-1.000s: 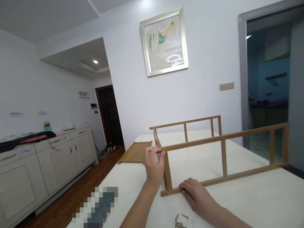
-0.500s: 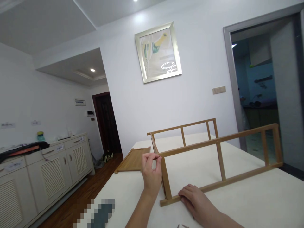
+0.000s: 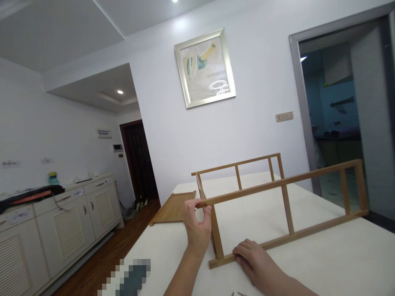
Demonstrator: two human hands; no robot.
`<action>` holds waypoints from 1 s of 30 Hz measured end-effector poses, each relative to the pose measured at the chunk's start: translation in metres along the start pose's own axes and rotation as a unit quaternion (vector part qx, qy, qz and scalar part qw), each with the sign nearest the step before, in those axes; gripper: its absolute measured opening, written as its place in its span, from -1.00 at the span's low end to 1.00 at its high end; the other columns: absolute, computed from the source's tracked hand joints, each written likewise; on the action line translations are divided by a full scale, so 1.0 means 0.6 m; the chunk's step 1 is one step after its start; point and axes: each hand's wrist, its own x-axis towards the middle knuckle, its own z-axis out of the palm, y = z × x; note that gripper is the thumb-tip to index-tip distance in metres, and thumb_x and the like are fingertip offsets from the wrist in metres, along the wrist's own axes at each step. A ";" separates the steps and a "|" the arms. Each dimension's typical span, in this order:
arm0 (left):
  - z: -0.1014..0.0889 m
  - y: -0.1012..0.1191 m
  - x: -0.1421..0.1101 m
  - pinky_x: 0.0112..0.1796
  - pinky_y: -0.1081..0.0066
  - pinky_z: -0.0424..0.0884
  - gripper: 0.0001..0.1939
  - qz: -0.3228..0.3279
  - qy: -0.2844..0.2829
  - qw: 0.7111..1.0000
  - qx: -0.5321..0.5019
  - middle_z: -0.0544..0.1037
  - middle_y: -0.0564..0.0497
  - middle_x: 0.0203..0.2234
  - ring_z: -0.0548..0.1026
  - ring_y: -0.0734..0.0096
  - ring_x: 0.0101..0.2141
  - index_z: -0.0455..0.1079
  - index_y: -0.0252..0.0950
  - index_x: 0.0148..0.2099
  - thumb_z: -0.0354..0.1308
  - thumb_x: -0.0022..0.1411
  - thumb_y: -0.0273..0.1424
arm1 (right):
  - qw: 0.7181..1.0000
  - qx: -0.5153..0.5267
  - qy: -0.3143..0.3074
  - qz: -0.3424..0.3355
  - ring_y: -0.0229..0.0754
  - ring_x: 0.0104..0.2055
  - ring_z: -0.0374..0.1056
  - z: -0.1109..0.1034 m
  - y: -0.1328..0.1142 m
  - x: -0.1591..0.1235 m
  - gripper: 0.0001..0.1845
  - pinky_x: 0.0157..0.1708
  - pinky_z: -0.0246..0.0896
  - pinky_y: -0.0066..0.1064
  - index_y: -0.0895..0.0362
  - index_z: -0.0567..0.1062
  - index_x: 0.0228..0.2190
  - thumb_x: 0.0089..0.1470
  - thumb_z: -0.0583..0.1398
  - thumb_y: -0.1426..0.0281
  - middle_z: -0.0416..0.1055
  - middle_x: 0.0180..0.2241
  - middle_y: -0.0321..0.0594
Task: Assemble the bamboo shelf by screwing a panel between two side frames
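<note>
A wooden rack frame (image 3: 253,190) stands on its side on the white table, with two ladder-like sides joined by crosspieces at the left end. My left hand (image 3: 197,224) is at the near upper corner, its fingers and thumb closed around the end of the top rail. Lower down, my right hand (image 3: 256,261) rests with curled fingers over the bottom rail, close to its left end. Part of that rail is hidden under the fingers. Behind my left hand lies a slatted wooden panel (image 3: 175,207), flat on the table.
Small thin pieces (image 3: 241,294) lie at the table's (image 3: 324,267) near edge, partly cut off. A white cabinet (image 3: 70,205) holding a bottle (image 3: 53,178) and dark cloth runs along the left wall. A doorway (image 3: 333,123) opens at right.
My left thumb and forefinger have moved apart from a pinch at the corner to a grip round the rail end, which now shows between them. My right hand and the frame have barely moved.
</note>
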 end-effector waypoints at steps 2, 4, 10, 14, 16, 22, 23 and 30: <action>0.001 0.001 0.002 -0.24 0.34 0.39 -0.85 0.007 0.009 1.000 0.002 0.39 0.02 -0.31 0.39 0.37 -0.28 0.31 -0.23 -0.13 0.17 0.24 -0.45 | 1.000 -0.002 -0.002 0.001 -0.09 -0.18 0.32 0.000 0.000 0.000 -0.71 -0.12 0.19 -0.22 0.06 0.49 -0.26 0.25 -0.03 0.39 0.47 -0.26 -0.16; 0.002 0.001 0.004 -0.23 0.34 0.40 -0.92 0.009 0.007 1.000 0.002 0.39 0.02 -0.33 0.40 0.36 -0.27 0.34 -0.23 -0.19 0.15 0.25 -0.45 | 1.000 -0.006 -0.003 0.001 -0.09 -0.18 0.32 0.000 0.000 0.000 -0.71 -0.12 0.18 -0.22 0.07 0.49 -0.27 0.25 -0.03 0.40 0.47 -0.26 -0.15; 0.005 0.000 0.004 -0.22 0.33 0.44 -0.96 -0.004 -0.002 1.000 -0.004 0.38 0.00 -0.34 0.44 0.35 -0.26 0.42 -0.25 -0.26 0.14 0.26 -0.44 | 1.000 0.003 0.005 -0.002 -0.10 -0.19 0.32 0.000 0.002 -0.002 -0.71 -0.15 0.18 -0.25 0.06 0.49 -0.26 0.25 -0.02 0.38 0.47 -0.27 -0.16; 0.005 0.002 0.004 -0.24 0.34 0.46 -0.93 -0.018 -0.006 1.000 -0.009 0.37 -0.01 -0.33 0.43 0.37 -0.28 0.44 -0.24 -0.24 0.12 0.28 -0.42 | 1.000 0.004 0.005 -0.004 -0.10 -0.18 0.31 0.002 0.004 -0.003 -0.70 -0.15 0.18 -0.24 0.06 0.49 -0.26 0.26 -0.03 0.37 0.46 -0.26 -0.16; 0.005 0.004 0.003 -0.24 0.34 0.46 -0.90 -0.026 -0.007 1.000 -0.016 0.36 -0.01 -0.33 0.43 0.37 -0.28 0.45 -0.25 -0.23 0.10 0.30 -0.40 | 1.000 0.004 0.005 -0.004 -0.09 -0.18 0.31 0.003 0.005 -0.003 -0.69 -0.14 0.18 -0.23 0.06 0.49 -0.25 0.26 -0.04 0.37 0.46 -0.26 -0.16; 0.004 0.001 0.000 -0.20 0.34 0.45 -0.78 -0.019 -0.014 1.000 -0.014 0.34 -0.04 -0.26 0.42 0.35 -0.20 0.51 -0.19 -0.19 0.03 0.34 -0.45 | 1.000 -0.001 0.002 0.001 -0.08 -0.17 0.31 0.003 0.004 -0.002 -0.69 -0.11 0.17 -0.19 0.06 0.49 -0.25 0.26 -0.05 0.37 0.47 -0.25 -0.14; 0.003 0.000 0.000 -0.19 0.34 0.45 -0.76 -0.017 -0.017 1.000 -0.016 0.34 -0.04 -0.26 0.42 0.35 -0.20 0.52 -0.18 -0.17 0.01 0.34 -0.45 | 1.000 -0.002 0.001 0.002 -0.08 -0.17 0.31 0.002 0.003 -0.002 -0.69 -0.11 0.18 -0.19 0.06 0.49 -0.26 0.26 -0.04 0.37 0.47 -0.25 -0.14; 0.000 0.004 -0.001 -0.34 0.39 0.45 -0.90 -0.042 -0.023 0.998 -0.027 0.37 -0.03 -0.27 0.42 0.33 -0.23 0.39 -0.22 -0.15 0.12 0.27 -0.41 | 1.000 -0.002 0.002 -0.001 -0.09 -0.18 0.31 0.003 0.003 -0.003 -0.70 -0.13 0.17 -0.21 0.07 0.49 -0.25 0.25 -0.04 0.41 0.47 -0.25 -0.16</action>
